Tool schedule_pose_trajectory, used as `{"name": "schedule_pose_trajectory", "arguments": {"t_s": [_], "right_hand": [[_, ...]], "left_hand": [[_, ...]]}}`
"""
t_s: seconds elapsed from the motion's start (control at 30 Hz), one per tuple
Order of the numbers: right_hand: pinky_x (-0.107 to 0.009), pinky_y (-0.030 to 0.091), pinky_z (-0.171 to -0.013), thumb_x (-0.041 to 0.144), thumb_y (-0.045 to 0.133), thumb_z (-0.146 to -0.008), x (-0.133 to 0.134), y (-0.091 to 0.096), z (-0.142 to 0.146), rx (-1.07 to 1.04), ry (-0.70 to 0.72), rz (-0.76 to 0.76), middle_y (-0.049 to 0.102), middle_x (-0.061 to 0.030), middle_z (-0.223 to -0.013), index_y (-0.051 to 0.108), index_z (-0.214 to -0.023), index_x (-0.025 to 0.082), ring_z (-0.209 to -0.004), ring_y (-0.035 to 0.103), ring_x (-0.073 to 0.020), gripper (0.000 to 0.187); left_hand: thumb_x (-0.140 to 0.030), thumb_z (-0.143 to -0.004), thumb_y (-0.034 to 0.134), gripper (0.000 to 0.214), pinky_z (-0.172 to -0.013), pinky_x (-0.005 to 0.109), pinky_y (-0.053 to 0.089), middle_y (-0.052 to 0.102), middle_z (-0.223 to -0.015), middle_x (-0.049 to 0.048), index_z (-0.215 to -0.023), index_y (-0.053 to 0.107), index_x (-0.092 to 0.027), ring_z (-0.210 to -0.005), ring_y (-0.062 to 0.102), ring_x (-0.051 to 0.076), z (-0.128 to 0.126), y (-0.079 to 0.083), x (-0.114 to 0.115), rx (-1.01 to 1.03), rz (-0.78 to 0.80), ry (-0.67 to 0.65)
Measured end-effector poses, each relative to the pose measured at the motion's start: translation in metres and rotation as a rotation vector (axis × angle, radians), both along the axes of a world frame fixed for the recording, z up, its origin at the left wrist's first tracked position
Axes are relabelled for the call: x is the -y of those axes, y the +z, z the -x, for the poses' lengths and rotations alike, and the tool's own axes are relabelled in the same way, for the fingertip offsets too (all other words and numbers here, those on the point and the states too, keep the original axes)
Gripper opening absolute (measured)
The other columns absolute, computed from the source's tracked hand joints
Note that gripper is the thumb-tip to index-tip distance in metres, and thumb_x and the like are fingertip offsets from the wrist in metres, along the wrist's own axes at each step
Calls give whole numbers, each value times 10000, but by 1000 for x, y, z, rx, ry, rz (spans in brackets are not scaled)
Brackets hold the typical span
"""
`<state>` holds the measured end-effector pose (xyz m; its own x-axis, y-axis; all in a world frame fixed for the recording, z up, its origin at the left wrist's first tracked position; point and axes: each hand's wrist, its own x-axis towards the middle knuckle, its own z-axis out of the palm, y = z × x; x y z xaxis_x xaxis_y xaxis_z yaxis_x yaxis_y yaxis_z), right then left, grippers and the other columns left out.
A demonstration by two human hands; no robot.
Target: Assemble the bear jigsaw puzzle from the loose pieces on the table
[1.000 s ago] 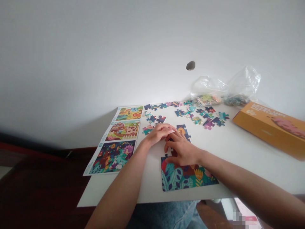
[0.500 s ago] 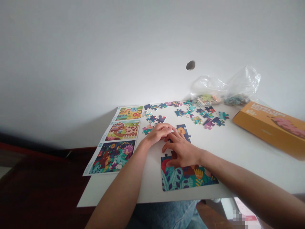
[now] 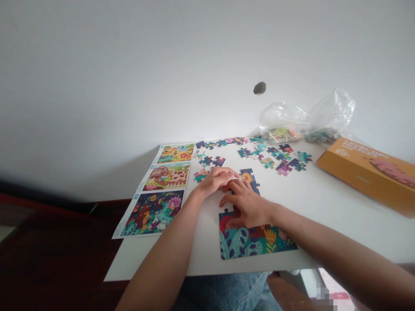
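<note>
On the table lies a partly joined jigsaw puzzle (image 3: 240,244) with blue leaves, a yellow flower and dark green ground. My right hand (image 3: 248,205) rests over its upper part, fingers curved and apart, thumb on the pieces. My left hand (image 3: 217,180) is closed, its fingers bent together against my right fingertips. Whatever lies beneath both sets of fingertips is hidden. Past my right hand, a joined strip of dark blue pieces (image 3: 254,183) with a yellow-orange round shape shows. Several loose puzzle pieces (image 3: 219,161) lie beyond my left hand.
A sheet with three printed pictures (image 3: 139,211) lies at the left table edge. More loose pieces (image 3: 283,167) spread toward the wall. Two clear plastic bags (image 3: 285,114) of pieces stand at the back right, beside an orange puzzle box (image 3: 363,177). The wall has a dark hole (image 3: 259,88).
My right hand has shifted very slightly on the puzzle. Otherwise the hands and pieces look the same.
</note>
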<state>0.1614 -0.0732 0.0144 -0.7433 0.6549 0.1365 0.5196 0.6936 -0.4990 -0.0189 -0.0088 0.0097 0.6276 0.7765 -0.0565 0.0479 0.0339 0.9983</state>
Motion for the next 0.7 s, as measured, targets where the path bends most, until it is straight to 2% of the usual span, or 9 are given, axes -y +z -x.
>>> {"name": "schedule_pose_trajectory", "arguments": {"t_s": [0.7], "right_hand": [[-572,259,-1066,540,821,-652,0,-1,0,38,-34,-7,494,-97,-1257,663,-1155,294,-1237,386,-340,582]], "left_hand": [[-484,-842,613,464,-475,225,277,404,-507,-59,-1046,712,-78,-457,354,71,-1,4,1,-22,5,-2]]}}
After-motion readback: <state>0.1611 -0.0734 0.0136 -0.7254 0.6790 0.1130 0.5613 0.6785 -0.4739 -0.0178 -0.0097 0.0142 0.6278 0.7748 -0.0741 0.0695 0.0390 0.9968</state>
